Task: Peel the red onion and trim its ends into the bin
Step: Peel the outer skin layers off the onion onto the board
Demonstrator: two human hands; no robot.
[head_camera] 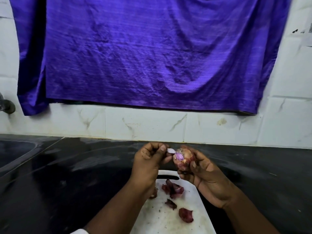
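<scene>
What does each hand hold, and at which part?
The right hand holds the red onion round its body; the left hand pinches a peel flap at its tip.

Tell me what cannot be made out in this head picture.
Head view:
Round red onion: underside hidden by the right hand gripping it.
White cutting board: cut off by the bottom edge.
Grey wall fitting: cut off by the left edge.
Bin: not in frame.

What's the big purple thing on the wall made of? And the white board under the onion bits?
The big shiny purple cloth looks like silky woven fabric: it creases, drapes and gleams, with fine thread lines. The flat white chopping board is probably plastic: smooth, matte, stained, with a cut-out handle slot.
</scene>
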